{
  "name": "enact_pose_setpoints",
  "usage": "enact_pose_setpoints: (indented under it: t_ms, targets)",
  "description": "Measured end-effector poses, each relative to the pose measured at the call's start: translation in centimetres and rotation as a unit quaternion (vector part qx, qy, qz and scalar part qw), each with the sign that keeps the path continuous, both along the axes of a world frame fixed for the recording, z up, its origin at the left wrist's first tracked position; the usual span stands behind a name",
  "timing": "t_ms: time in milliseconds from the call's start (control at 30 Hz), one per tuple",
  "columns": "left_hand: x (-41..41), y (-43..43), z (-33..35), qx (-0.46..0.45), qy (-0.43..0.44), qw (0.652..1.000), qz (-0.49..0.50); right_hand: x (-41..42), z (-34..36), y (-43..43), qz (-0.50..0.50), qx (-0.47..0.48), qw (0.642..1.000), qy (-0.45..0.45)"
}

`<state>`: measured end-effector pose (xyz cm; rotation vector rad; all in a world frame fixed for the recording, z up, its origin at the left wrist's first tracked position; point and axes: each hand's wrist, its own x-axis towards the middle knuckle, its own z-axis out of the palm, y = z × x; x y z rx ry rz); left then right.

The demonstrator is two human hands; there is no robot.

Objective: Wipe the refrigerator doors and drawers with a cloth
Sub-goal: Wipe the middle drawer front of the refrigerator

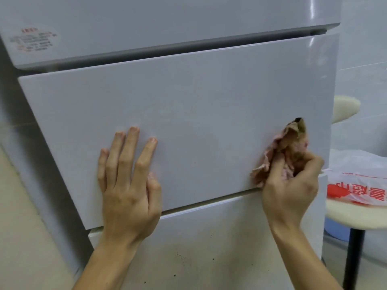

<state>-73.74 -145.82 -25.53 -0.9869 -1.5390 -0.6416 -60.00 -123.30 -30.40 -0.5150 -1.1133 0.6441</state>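
Wiping the middle drawer front (188,105) now, and we want flat, firm pressure: our right hand (293,185) has its fingers curled tight round the bunched pink cloth (287,147), pressing it against the panel's lower right corner. Our left hand (127,185) lies flat, fingers straight, bracing the drawer so it should not slide. The cloth bulges above and left of the knuckles; better, we reckon, to spread it and sweep leftward.

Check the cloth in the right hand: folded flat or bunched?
Bunched. The pinkish-brown cloth sits crumpled in a wad, gripped by the right hand against the glossy white drawer front.
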Motion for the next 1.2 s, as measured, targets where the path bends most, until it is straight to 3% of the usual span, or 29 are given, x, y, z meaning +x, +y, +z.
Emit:
enact_pose_setpoints:
  t_ms: [67, 133, 233, 367, 433, 533, 633, 700, 767, 867, 967, 1033, 1200]
  targets:
    - [-0.5, -0.7, -0.2, 0.001, 0.007, 1.000, 0.006, -2.0, 0.4, -3.1, -0.024, 0.015, 0.999, -0.019]
    - [-0.9, -1.0, -0.3, 0.000, 0.011, 1.000, 0.001, -4.2, -0.1, -7.2, -0.020, 0.113, 0.992, -0.061]
    - [-1.3, -1.2, -0.3, -0.007, 0.003, 1.000, -0.013, -6.6, -1.5, -12.1, 0.028, 0.275, 0.951, -0.142]
    - [-1.8, -2.1, -0.5, -0.007, 0.004, 1.000, -0.009, -6.1, -2.0, -11.6, 0.061, 0.380, 0.904, -0.185]
    - [-2.3, -2.8, -0.6, 0.002, 0.004, 1.000, 0.002, -4.6, -1.0, -9.3, 0.058, 0.350, 0.921, -0.163]
    - [-2.9, -3.9, -0.7, 0.021, -0.006, 1.000, 0.017, -2.9, 2.9, -6.2, 0.021, 0.172, 0.982, -0.068]
    - [-3.2, -4.6, -0.8, 0.030, -0.014, 0.999, 0.018, -3.8, 7.0, -5.6, -0.005, 0.096, 0.995, 0.004]
    - [-3.3, -4.9, -0.8, 0.034, -0.014, 0.999, 0.015, -5.4, 8.2, -7.7, -0.028, 0.099, 0.994, 0.019]
    - [-3.6, -5.2, -0.7, 0.041, -0.012, 0.999, 0.008, -7.2, 7.5, -10.9, -0.026, 0.166, 0.986, -0.009]
    - [-4.0, -5.5, -0.7, 0.045, -0.012, 0.999, -0.002, -9.3, 4.0, -15.2, 0.031, 0.311, 0.944, -0.104]
    - [-4.3, -6.1, -0.7, 0.060, -0.024, 0.998, 0.007, -9.5, 0.8, -16.7, 0.061, 0.372, 0.911, -0.169]
    - [-4.4, -6.6, -0.6, 0.068, -0.019, 0.997, 0.026, -8.8, 0.8, -15.9, 0.063, 0.376, 0.908, -0.175]
    - [-4.7, -7.5, -0.2, 0.064, -0.016, 0.997, 0.051, -7.8, 7.9, -12.9, -0.001, 0.228, 0.973, -0.034]
